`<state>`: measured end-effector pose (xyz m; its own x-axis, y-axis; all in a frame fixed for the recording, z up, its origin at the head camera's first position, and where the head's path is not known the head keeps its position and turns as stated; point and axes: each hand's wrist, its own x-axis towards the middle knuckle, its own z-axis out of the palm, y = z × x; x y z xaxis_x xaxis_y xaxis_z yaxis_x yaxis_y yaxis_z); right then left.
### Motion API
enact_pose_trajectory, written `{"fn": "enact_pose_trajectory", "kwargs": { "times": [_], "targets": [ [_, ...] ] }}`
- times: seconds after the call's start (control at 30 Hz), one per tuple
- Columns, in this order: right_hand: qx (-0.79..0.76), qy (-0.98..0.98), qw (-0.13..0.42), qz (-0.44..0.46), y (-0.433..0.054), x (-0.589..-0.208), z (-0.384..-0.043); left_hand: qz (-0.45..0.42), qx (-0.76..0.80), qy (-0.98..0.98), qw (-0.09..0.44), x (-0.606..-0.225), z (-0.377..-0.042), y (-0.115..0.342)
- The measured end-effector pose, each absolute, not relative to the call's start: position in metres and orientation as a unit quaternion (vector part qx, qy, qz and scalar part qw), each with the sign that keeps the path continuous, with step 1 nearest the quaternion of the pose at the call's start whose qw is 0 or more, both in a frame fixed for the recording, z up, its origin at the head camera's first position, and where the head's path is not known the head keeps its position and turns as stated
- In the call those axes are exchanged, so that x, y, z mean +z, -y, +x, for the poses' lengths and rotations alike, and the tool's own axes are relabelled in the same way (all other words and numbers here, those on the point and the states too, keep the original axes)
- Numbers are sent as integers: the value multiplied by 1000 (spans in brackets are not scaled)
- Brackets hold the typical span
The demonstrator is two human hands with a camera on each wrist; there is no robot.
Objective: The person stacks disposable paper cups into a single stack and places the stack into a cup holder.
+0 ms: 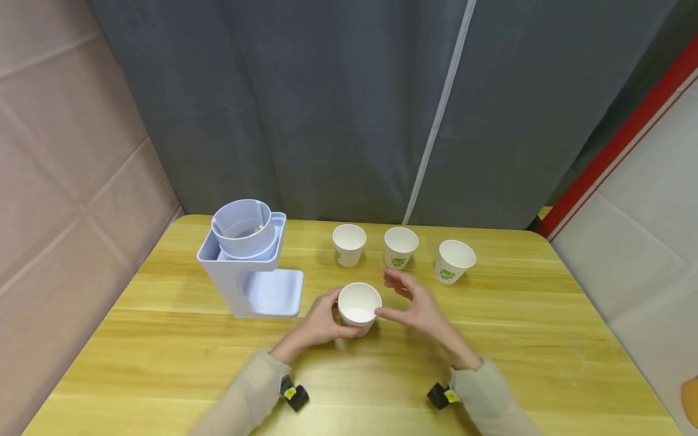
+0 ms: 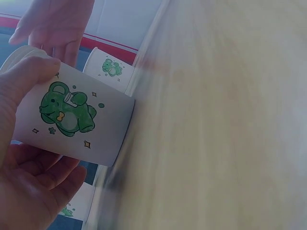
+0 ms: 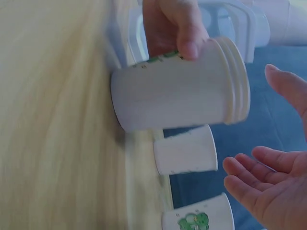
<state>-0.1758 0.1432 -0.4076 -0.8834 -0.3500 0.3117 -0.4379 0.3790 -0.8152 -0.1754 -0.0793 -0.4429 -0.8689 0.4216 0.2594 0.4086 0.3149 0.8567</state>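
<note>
My left hand [image 1: 323, 319] grips a stack of nested paper cups [image 1: 359, 304], thumb on one side and fingers round the other. Three rims show at the stack's mouth in the right wrist view, and a green bear is printed on the outer cup [image 2: 72, 110]. The stack's base is at or close to the tabletop. To the right, my right hand [image 1: 417, 306] is spread with its fingers loosely bent, holding nothing. Its thumb [image 3: 287, 86] is near the rims but apart from them. Behind the hands stand three single paper cups [image 1: 349, 244], upright in a row.
A pale blue plastic stand [image 1: 240, 284] with a round open holder [image 1: 242, 233] on top and a flat base tray [image 1: 278, 293] is on the left of the wooden table [image 1: 545, 339]. A dark grey curtain [image 1: 338, 109] hangs behind the back edge.
</note>
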Motion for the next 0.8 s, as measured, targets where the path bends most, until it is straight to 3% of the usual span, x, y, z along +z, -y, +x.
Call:
{"fn": "enact_pose_trajectory", "kwargs": {
  "times": [0.13, 0.4, 0.8],
  "targets": [
    [509, 829, 53, 227, -155, -405, -176, 255, 524, -813, 13, -420, -165, 78],
    [526, 827, 53, 190, -179, -405, -174, 245, 533, -810, 19, -456, -181, 80],
    [524, 832, 100, 151, -210, -408, -170, 257, 538, -803, 12, -456, -181, 81]
  ]
}}
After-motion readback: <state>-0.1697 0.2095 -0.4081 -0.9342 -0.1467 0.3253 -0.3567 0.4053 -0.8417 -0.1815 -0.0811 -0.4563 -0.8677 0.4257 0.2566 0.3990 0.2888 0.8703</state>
